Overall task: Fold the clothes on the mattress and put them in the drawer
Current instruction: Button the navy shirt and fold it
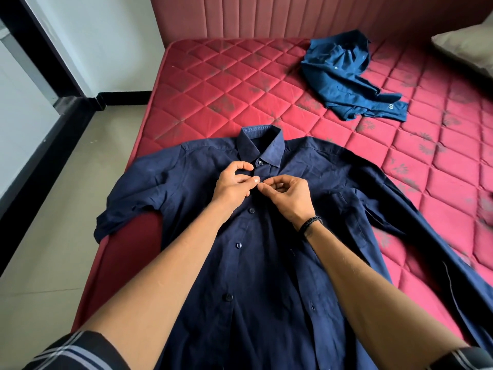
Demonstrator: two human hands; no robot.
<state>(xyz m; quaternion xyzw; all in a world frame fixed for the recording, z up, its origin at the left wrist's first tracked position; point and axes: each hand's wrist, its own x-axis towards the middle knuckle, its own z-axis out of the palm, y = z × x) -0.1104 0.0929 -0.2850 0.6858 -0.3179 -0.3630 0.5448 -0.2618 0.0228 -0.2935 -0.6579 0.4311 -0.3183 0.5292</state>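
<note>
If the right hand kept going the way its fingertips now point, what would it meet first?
The right hand points leftward across the navy shirt placket, so it would most likely meet the left hand first: their fingertips already look almost touching, though depth is unclear.

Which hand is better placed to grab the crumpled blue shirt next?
The right hand, probably: the crumpled teal-blue shirt lies far right on the red quilted mattress. Both hands now pinch the navy button-up shirt.

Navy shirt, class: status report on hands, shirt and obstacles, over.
Both hands, left and right, pinching placket below collar. Navy shirt flat, face up, unfolded. Second blue shirt crumpled, apart. Nothing obstructing.
</note>
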